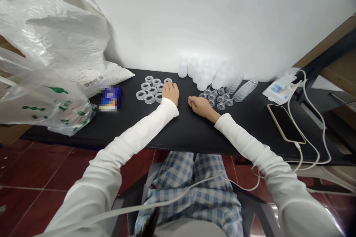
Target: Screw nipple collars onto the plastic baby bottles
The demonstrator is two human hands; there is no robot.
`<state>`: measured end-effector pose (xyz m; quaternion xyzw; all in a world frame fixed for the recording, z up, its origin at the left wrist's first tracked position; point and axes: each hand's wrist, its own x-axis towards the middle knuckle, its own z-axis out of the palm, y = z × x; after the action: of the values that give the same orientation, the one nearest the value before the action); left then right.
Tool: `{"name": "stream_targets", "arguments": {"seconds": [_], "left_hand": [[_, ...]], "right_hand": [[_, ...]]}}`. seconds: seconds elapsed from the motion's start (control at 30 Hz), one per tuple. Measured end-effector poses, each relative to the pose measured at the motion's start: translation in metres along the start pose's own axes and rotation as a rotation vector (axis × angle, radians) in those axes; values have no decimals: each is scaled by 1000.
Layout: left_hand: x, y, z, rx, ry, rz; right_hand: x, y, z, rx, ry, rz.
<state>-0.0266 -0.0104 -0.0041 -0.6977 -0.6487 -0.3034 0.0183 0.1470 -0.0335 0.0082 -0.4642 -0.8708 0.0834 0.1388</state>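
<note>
My left hand (170,93) is palm down at the right edge of a group of clear plastic rings (149,99), its fingers slightly apart and bent beside the nearest rings. Nothing shows held in it. On the black table (183,133), my right hand (200,106) is curled closed, with nothing visible in it. Just beyond and to its right lie several small clear round caps (221,106). Frosted white bottles (204,74) stand in a cluster by the wall, and stacks of clear cups (246,90) lie tilted to their right.
Large plastic bags (55,44) fill the left side, near a blue packet (110,98). On the right are a phone (286,123) with a white cable (324,126) and a white-and-blue package (279,88). A cable crosses above my lap.
</note>
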Motion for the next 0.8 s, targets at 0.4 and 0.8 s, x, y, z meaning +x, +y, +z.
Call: {"name": "stream_targets", "arguments": {"seconds": [0.4,0.8], "left_hand": [[-1,12,12,127,-296,320],[-8,15,10,116,-329,293]], "right_hand": [[4,0,-5,-22,-15,33],[0,14,-3,70,-16,-98]]}}
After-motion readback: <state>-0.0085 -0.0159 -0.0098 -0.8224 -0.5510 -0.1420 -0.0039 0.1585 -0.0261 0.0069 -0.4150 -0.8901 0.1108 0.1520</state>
